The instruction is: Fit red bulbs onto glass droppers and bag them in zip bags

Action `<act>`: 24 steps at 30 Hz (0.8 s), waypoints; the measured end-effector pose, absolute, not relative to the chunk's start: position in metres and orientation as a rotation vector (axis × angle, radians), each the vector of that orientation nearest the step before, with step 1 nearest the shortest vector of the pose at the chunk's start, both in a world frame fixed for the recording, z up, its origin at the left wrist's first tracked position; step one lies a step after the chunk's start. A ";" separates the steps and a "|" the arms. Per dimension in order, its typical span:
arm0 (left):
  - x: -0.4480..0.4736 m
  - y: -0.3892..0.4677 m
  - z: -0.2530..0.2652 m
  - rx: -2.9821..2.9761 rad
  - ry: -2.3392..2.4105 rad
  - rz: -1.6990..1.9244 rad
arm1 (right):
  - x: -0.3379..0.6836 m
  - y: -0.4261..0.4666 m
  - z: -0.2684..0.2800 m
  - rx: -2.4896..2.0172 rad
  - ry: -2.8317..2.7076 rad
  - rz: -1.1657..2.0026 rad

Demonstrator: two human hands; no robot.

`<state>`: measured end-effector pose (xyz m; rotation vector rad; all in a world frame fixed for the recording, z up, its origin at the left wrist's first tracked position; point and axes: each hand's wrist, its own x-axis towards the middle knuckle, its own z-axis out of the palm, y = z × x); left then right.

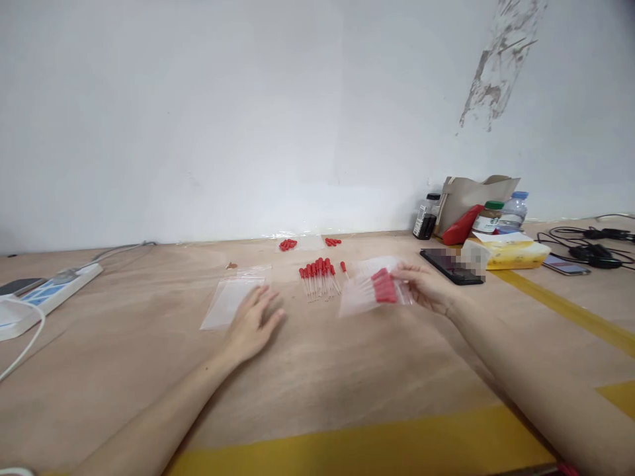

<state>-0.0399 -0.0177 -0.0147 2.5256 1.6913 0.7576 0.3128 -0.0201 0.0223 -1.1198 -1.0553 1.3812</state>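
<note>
A clear plastic zip bag [353, 303] hangs pinched at its right end in my right hand [426, 285]. Several droppers with red bulbs [385, 289] show through the bag, slightly blurred. My left hand [254, 324] lies with fingers apart at the right edge of some flat clear bags [221, 305], holding nothing. Between the hands is a pile of red-bulbed droppers [319, 274], thin stems toward me. One single dropper [344, 268] lies just right of the pile, partly beside the held bag.
Loose red bulbs [288, 245] and more bulbs [333, 242] lie by the wall. A power strip [54, 297] is at left. At right are a black phone [452, 266], a yellow tissue pack [518, 254], a dark bottle [426, 217], jars and black cables [598, 254].
</note>
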 end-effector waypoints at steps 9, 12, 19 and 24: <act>-0.076 0.012 -0.019 2.176 2.432 0.097 | 0.304 0.030 0.002 -1.245 -0.960 0.910; -0.078 0.013 -0.021 2.229 2.430 0.070 | 0.297 0.032 -0.009 -1.408 -1.062 0.857; -0.083 0.015 -0.016 2.374 2.343 0.052 | 0.305 0.015 -0.006 -1.877 -1.580 0.276; -0.084 0.010 -0.004 2.440 2.318 0.111 | 0.306 0.000 -0.003 -1.735 -1.985 -0.117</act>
